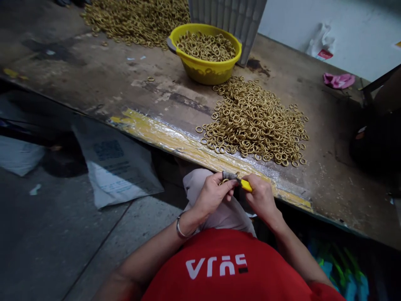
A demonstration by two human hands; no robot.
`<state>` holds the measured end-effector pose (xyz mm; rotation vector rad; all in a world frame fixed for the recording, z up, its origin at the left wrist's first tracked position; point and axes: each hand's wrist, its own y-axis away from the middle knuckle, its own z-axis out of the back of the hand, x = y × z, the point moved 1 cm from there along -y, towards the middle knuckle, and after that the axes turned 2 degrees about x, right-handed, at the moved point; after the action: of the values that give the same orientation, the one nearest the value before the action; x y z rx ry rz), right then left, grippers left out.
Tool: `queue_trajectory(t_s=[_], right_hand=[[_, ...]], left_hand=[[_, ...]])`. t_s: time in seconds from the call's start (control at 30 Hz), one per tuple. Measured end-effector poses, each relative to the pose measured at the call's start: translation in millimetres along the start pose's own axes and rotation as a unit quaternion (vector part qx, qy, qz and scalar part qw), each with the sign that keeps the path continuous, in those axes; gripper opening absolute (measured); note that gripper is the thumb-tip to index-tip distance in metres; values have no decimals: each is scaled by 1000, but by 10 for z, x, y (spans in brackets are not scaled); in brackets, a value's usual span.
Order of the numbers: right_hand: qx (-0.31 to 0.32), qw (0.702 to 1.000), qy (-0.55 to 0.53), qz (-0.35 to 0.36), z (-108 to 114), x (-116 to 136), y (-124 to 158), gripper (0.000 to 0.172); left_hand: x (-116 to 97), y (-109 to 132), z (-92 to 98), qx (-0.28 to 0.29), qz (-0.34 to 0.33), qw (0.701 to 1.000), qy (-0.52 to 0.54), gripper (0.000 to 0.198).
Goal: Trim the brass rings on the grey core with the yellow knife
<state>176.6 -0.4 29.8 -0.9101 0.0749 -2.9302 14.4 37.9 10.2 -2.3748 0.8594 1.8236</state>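
Observation:
My left hand [213, 193] is closed, pinching a brass-coloured ring [223, 182] just in front of the table edge. A grey, wrapped-looking piece [230, 175] lies across its fingertips; whether it is a covered finger or a separate part I cannot tell. My right hand [260, 195] grips a yellow-handled tool [246, 185], its dark front end meeting the left fingertips. What the tool's tip does to the ring is too small to make out. Beyond both hands, a heap of similar rings [253, 121] spreads over the worktable [332, 167].
A yellow basin [205, 73] full of rings stands behind the heap, against a grey ribbed crate [225, 16]. Another ring pile [134, 19] lies at the far left. A pink cloth [338, 80] rests at the right. White sacks [119, 167] sit below the table's left side.

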Motion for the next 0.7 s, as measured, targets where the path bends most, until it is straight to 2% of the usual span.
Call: queue_trajectory(t_s=[0.1, 0.37, 0.47, 0.53, 0.57, 0.7], right_hand=[[18, 996, 86, -2, -39, -37, 26, 23], [62, 981, 183, -24, -33, 20, -75, 21], [58, 961, 252, -97, 50, -166, -149, 23], [34, 941, 291, -168, 145, -345, -199, 23], [14, 938, 294, -180, 190, -422, -226, 22], [-19, 954, 270, -132, 236, -562, -368, 22]], left_hand=[[18, -8, -14, 0, -5, 1000, 11, 25], [-77, 10, -29, -10, -1, 999, -41, 21], [-151, 90, -13, 2, 3, 998, -61, 19], [-166, 130, 7, 30, 18, 997, -63, 18], [-160, 135, 16, 47, 28, 997, -54, 19], [-78, 54, 20, 89, 71, 992, 62, 31]])
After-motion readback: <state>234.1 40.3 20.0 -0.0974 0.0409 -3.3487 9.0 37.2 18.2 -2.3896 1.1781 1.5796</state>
